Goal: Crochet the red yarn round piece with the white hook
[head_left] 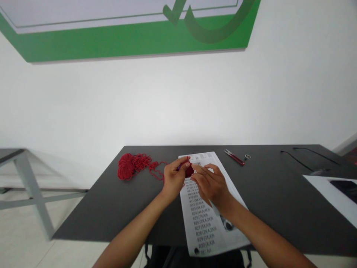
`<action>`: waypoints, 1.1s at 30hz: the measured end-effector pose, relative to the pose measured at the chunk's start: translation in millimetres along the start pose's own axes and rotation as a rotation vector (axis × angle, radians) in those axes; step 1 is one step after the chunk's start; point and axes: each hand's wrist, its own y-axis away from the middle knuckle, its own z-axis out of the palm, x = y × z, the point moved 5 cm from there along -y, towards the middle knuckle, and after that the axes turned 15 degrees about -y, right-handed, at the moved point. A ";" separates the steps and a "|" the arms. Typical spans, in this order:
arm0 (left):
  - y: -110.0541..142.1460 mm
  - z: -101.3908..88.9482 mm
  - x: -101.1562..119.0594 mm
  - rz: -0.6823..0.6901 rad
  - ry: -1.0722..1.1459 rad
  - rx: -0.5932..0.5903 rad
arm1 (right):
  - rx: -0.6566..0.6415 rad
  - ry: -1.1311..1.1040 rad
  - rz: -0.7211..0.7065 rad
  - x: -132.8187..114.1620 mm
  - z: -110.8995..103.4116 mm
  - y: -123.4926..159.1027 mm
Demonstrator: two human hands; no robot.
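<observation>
A small piece of red crochet work [189, 171] is pinched in my left hand [174, 176], above a printed pattern sheet [203, 238]. A bit of purple shows by the left thumb; what it is I cannot make out. My right hand [213, 184] is closed, its fingertips at the right edge of the crochet work. Out from under the right palm sticks the pale handle of a crochet hook [214, 209]; its tip is hidden. Loose red yarn [156, 169] trails from the left hand to a red yarn ball [126, 166] on the left.
Red-handled thread snips [234, 157] and a small metal ring [247, 156] lie beyond the sheet on the dark table [267, 212]. Eyeglasses [319, 171], a white sheet [331, 193] and a dark phone [346, 189] are at the right. A white wall stands behind.
</observation>
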 end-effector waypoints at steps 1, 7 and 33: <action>0.0 -0.3 -0.5 0.001 -0.006 0.005 | -0.005 0.007 -0.002 0.7 0.0 -0.1; -1.3 -1.8 -0.1 0.027 -0.026 -0.002 | 0.075 -0.220 0.202 6.2 -6.6 1.4; 18.9 5.9 6.2 0.243 -0.061 -0.049 | 0.201 -0.703 0.529 36.1 -4.3 5.4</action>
